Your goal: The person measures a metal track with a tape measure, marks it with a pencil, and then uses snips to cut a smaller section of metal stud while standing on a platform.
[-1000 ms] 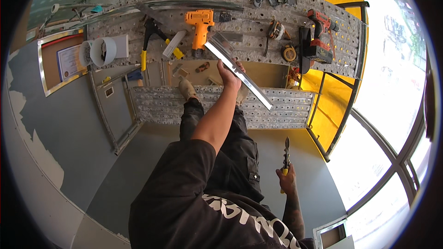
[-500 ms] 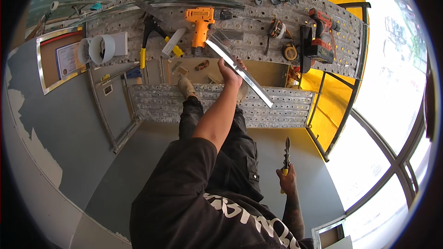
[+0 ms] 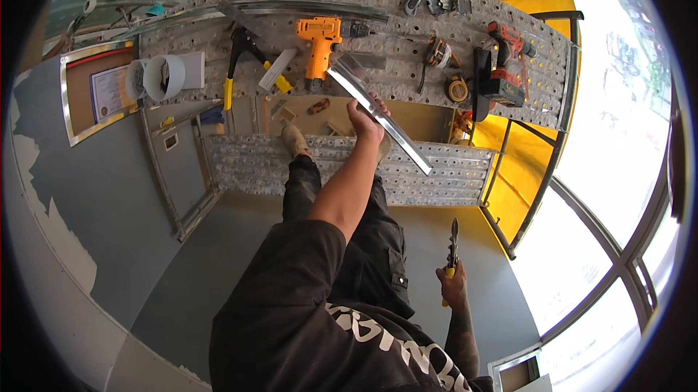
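Note:
My left hand [image 3: 367,122] reaches forward with its fingers closed around the middle of a shiny metal channel [image 3: 400,140]. The channel slants from beside the orange cordless drill [image 3: 318,43] down to the right, over the gap between two perforated metal planks. Lower on the right, my right hand [image 3: 454,287] is closed on the yellow handles of a pair of tin snips [image 3: 452,250], with the dark blades pointing away from me. The snips are well apart from the channel.
On the upper plank [image 3: 407,79] lie a hammer [image 3: 243,54], tape measures [image 3: 456,89], a red cordless drill [image 3: 507,65] and long metal profiles [image 3: 313,7]. My boots rest on the lower plank [image 3: 436,174]. Dark scaffold posts [image 3: 538,188] and yellow sheeting [image 3: 523,167] are at right.
The view has shifted slightly, so the planks and tools sit a little differently in it. Both hands keep their hold on the channel and the snips.

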`<act>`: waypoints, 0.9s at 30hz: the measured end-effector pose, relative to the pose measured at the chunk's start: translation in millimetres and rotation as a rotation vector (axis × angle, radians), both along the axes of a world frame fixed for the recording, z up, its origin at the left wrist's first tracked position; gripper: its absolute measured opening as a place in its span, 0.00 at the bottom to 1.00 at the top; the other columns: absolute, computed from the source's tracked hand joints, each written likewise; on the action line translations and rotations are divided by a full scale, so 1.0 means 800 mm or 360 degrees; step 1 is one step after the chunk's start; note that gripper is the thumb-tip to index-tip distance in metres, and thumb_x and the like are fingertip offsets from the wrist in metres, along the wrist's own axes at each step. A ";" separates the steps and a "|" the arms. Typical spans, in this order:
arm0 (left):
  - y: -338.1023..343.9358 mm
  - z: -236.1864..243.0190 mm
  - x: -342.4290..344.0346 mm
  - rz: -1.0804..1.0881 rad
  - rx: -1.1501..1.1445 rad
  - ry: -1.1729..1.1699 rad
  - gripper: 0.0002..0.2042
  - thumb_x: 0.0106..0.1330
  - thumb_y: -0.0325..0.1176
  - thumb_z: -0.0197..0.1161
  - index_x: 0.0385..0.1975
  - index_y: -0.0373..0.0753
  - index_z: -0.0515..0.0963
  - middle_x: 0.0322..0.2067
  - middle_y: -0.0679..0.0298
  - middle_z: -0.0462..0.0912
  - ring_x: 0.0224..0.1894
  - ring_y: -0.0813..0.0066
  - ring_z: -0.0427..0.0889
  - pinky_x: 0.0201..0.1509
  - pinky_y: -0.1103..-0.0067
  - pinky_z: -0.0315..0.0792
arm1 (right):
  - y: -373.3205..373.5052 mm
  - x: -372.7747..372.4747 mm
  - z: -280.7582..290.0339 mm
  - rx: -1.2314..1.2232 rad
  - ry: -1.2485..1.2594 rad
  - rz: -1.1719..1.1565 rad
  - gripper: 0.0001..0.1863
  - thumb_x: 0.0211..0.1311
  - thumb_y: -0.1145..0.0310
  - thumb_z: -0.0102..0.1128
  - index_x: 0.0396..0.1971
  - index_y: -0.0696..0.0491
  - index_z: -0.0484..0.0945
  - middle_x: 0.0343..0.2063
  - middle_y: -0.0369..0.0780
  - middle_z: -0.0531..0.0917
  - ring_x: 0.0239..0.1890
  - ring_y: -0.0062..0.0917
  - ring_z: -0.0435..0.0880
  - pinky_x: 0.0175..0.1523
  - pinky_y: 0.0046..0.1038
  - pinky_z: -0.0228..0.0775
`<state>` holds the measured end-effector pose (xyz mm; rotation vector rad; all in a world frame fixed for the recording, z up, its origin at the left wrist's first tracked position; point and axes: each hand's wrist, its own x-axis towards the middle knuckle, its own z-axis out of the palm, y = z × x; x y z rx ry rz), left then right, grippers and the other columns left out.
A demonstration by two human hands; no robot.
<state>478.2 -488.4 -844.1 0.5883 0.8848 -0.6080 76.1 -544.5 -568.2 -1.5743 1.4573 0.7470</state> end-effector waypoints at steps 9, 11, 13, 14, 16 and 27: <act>0.060 0.113 0.033 -0.0294 0.0123 -0.0283 0.26 0.70 0.59 0.47 0.43 0.38 0.75 0.22 0.65 0.73 0.21 0.72 0.72 0.27 0.74 0.67 | -0.011 0.041 0.032 -0.0183 -0.0477 0.0282 0.19 0.57 0.66 0.66 0.43 0.57 0.69 0.34 0.48 0.80 0.40 0.47 0.80 0.46 0.43 0.72; 0.076 0.200 0.070 -0.0619 0.0313 -0.0564 0.25 0.74 0.55 0.48 0.46 0.36 0.74 0.21 0.65 0.73 0.18 0.77 0.71 0.23 0.78 0.65 | -0.013 0.079 0.041 -0.0307 -0.0742 0.0465 0.22 0.57 0.68 0.64 0.49 0.58 0.68 0.39 0.51 0.79 0.44 0.51 0.79 0.50 0.44 0.72; 0.097 0.277 0.111 -0.1067 0.0429 -0.0904 0.24 0.73 0.55 0.50 0.43 0.36 0.76 0.20 0.68 0.72 0.18 0.79 0.70 0.24 0.79 0.64 | -0.023 0.142 0.055 -0.0371 -0.1016 0.0608 0.25 0.57 0.70 0.63 0.54 0.60 0.67 0.43 0.54 0.78 0.49 0.52 0.77 0.54 0.44 0.71; 0.109 0.322 0.128 -0.1062 0.0421 -0.0951 0.24 0.73 0.55 0.50 0.43 0.36 0.76 0.20 0.68 0.72 0.18 0.79 0.70 0.24 0.79 0.64 | -0.027 0.178 0.074 -0.0337 -0.1073 0.0675 0.27 0.57 0.71 0.62 0.57 0.61 0.66 0.45 0.55 0.77 0.51 0.53 0.76 0.56 0.44 0.71; 0.127 0.419 0.154 -0.1734 0.0726 -0.1234 0.22 0.74 0.53 0.52 0.42 0.36 0.78 0.24 0.70 0.73 0.22 0.83 0.69 0.28 0.81 0.65 | -0.021 0.243 0.111 -0.0363 -0.1385 0.0703 0.28 0.56 0.73 0.60 0.58 0.61 0.67 0.49 0.57 0.76 0.55 0.53 0.75 0.58 0.43 0.69; 0.255 0.656 0.162 -0.2242 0.1126 -0.1907 0.25 0.74 0.55 0.51 0.44 0.35 0.79 0.25 0.69 0.74 0.30 0.82 0.74 0.32 0.80 0.72 | 0.129 0.390 0.276 -0.0055 -0.1535 0.0747 0.30 0.58 0.67 0.62 0.60 0.59 0.66 0.47 0.56 0.80 0.52 0.52 0.79 0.56 0.44 0.72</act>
